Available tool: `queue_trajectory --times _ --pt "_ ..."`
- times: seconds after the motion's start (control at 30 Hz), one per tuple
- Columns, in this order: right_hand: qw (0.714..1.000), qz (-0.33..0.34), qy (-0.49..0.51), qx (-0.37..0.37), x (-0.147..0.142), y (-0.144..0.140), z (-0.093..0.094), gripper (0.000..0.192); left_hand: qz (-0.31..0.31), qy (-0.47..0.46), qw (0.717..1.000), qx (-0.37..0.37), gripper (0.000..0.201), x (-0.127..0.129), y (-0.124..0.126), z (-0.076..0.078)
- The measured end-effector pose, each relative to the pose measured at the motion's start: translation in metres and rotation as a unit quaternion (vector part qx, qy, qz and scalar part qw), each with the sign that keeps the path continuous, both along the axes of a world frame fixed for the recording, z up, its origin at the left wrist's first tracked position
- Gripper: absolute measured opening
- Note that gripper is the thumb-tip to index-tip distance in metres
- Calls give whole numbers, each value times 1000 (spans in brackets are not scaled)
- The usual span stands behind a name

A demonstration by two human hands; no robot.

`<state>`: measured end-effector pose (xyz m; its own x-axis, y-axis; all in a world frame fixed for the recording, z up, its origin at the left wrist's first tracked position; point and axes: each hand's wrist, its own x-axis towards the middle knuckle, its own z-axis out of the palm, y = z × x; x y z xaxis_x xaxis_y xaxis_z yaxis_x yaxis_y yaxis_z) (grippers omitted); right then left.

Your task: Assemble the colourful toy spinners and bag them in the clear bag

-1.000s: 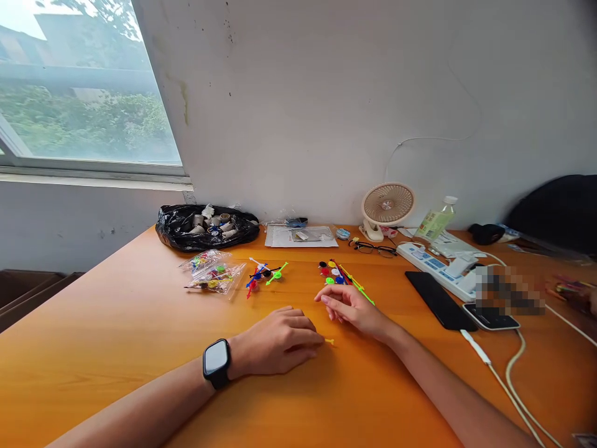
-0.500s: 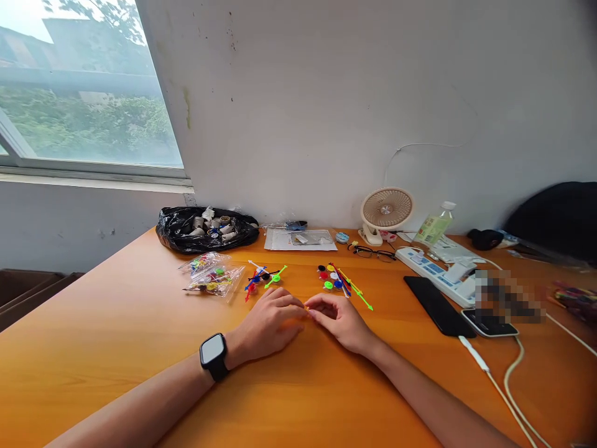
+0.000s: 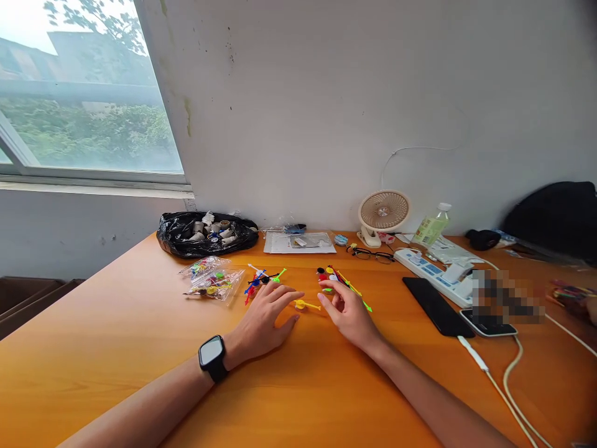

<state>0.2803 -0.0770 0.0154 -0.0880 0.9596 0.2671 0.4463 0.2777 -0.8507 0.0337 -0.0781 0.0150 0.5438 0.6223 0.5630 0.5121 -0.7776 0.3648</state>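
Note:
A yellow plastic arrow with a round hub (image 3: 301, 305) lies on the wooden table (image 3: 280, 398) between my hands. My left hand (image 3: 265, 317), a black watch on its wrist, is on the left side of it with fingers spread and nothing held. On the other side, my right hand (image 3: 347, 311) is near the arrow's tip, thumb and fingers apart. Beyond my left hand is a pile of coloured arrows and discs (image 3: 263, 278), partly covered by it. A second pile of discs and arrows (image 3: 331, 274) sits behind my right hand.
Clear bags of coloured pieces (image 3: 214, 283) lie at left, before a black plastic bag (image 3: 186, 239) of debris. Toward the right are a fan (image 3: 385, 211), glasses (image 3: 373, 254), a bottle (image 3: 431, 227), a power strip (image 3: 433, 274) and a phone (image 3: 436, 305). Another person's hand (image 3: 591, 308) shows at the right edge.
My hands have moved apart, and the yellow arrow now shows lying between them. Both hands have opened. Another person's hand has appeared by the coloured pieces at the far right.

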Motion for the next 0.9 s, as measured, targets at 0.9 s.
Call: queue_trajectory --times 0.9 --pt "929 -153 -334 56 79 42 3 14 -71 109 991 -36 55 -3 -6 10"
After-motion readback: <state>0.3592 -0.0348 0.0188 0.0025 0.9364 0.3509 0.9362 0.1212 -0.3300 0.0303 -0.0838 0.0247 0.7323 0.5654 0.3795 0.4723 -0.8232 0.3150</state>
